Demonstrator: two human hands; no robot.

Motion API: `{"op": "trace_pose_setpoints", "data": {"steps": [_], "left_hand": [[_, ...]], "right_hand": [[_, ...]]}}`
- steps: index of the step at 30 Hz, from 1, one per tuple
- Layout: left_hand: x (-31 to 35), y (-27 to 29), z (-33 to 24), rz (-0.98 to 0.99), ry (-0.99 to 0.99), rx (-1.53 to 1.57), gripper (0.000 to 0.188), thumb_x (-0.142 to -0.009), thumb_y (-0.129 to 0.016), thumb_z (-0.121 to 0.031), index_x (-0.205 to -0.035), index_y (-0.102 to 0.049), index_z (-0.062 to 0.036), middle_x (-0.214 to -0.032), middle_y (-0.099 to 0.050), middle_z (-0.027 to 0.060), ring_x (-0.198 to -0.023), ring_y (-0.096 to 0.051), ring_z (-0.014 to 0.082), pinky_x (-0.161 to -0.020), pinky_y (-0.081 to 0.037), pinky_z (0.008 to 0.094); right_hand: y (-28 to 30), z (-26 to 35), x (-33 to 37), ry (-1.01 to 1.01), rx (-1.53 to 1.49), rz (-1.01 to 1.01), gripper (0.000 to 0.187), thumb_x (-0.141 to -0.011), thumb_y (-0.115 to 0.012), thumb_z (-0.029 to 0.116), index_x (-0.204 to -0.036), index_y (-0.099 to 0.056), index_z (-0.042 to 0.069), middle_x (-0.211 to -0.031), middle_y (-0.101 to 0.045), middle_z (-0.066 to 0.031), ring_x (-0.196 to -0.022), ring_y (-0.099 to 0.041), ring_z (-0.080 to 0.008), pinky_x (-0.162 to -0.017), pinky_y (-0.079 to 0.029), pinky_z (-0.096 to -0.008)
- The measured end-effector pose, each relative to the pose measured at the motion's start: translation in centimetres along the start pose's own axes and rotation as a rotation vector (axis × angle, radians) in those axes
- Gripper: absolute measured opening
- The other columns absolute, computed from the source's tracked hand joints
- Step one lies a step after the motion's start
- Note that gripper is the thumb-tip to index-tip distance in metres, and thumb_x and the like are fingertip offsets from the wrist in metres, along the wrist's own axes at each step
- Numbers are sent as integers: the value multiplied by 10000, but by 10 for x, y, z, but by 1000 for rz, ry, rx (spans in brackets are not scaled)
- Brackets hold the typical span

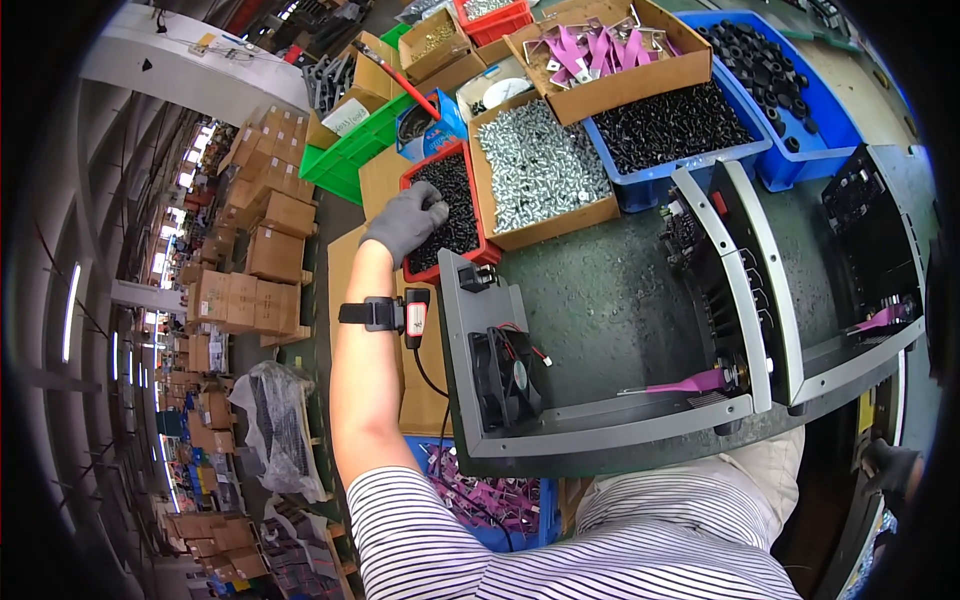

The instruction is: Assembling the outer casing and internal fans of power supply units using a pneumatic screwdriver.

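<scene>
My left hand (405, 222), in a grey glove, reaches over a red bin (486, 254) of small black screws (459, 205). Its fingers are curled together at the screws; what they hold, if anything, is hidden. My right hand does not show. Before me stand grey metal frames; the nearer housing (620, 428) holds a black fan (505, 378) with a loose lead at its left. A purple-handled part (690, 382) lies inside, toward the right. Beside the red bin, a cardboard box (556, 232) is full of silver screws (540, 165).
Farther back are a blue bin (640, 190) of black screws, a carton (640, 84) of purple parts and another blue bin (835, 150) of black round parts. A second housing (860, 365) stands right. Someone's gloved hand (888, 466) shows at the right edge.
</scene>
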State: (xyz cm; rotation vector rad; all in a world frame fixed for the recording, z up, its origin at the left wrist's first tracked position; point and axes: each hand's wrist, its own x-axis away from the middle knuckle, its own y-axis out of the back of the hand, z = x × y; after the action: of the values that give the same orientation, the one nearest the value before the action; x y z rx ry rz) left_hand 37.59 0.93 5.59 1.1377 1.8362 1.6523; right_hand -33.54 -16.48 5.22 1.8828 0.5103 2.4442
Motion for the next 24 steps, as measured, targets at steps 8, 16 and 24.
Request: {"op": "trace_pose_setpoints", "data": {"steps": [8,16,24], "left_hand": [[-10,-1,18,6,193,769,273,-861,-508,-129,-1119,-559,-55,-786,-574,58,-563,-524,106,-480,-444,220],[-5,11,42,264,314,1695,235,-897,-496,-132,-1111,-550,-49,-817,-564,37,-558,-492,94,-437,-428,179],[20,14,24,92,207,1896,325,-911,-520,-148,-1214,-510,-28,-858,-594,33,-603,-439,57,-477,-395,151]], "right_hand": [[8,21,4,-42,64,49,526,-763,-614,24,-1261,-451,63,-1104,-541,-54,-1023,-473,-173,-884,-371,-260],[-4,21,18,-5,31,-2,488,-735,-621,31,-1202,-479,45,-1045,-552,-52,-980,-498,-175,-863,-390,-275],[-19,21,38,18,7,-81,453,-708,-629,38,-1144,-508,27,-986,-562,-49,-936,-524,-178,-842,-409,-290]]}}
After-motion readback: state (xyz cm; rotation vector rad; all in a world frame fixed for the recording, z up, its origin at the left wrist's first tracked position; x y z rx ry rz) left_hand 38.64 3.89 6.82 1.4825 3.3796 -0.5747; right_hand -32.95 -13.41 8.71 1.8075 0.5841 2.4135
